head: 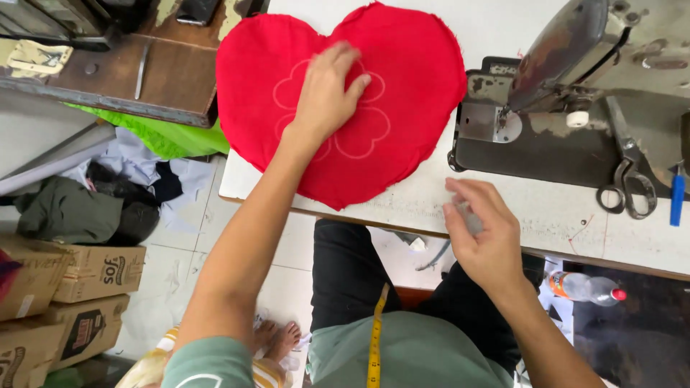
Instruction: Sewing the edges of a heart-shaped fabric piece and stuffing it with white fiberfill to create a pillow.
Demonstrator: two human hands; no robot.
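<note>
A red heart-shaped fabric piece with a stitched flower outline lies flat on the white sewing table. My left hand rests palm down on the middle of the heart, fingers slightly spread. My right hand hovers over the table's front edge, to the right of the heart's tip, fingers curled around something small and pale that is blurred. A yellow measuring tape hangs down my chest.
A worn sewing machine stands at the right, with scissors and a blue tool beside it. A wooden bench is at the left. Cardboard boxes, clothes and a plastic bottle are on the floor.
</note>
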